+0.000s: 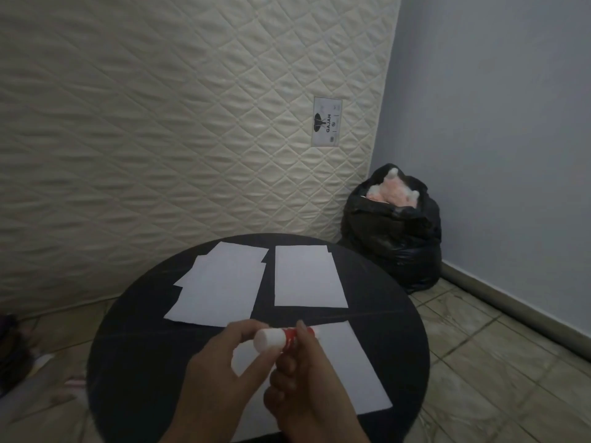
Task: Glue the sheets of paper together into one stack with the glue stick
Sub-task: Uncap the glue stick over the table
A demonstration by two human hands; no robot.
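While both hands meet over the near part of the round black table [134, 330], one glue stick [278, 337] is held between them, lying roughly level. Head view only. Left hand [217, 372]: thumb and fingers closed around the white cap end. Right hand [303, 378]: fingers wrapped around the red barrel, whose far tip pokes out just past them. Whether the cap is seated or partly off: cannot tell.

Paper count, relative to the grip:
- 1 single sheet [345, 372] directly under and to the right of the hands, partly hidden by them.
- 1 overlapping pile [220, 289] beyond and to the left, at least 3 offset edges visible; exact sheet number cannot be told.
- 1 neat stack [307, 276] beyond and slightly right, a second edge showing at its top right corner, so at least 2 sheets.

Glue stick is above the near sheet; contact with the paper not visible.

Further beyond: 1 quilted mattress [160, 123] upright against the wall, 1 black bag [393, 231] on the tiled floor, to the right.
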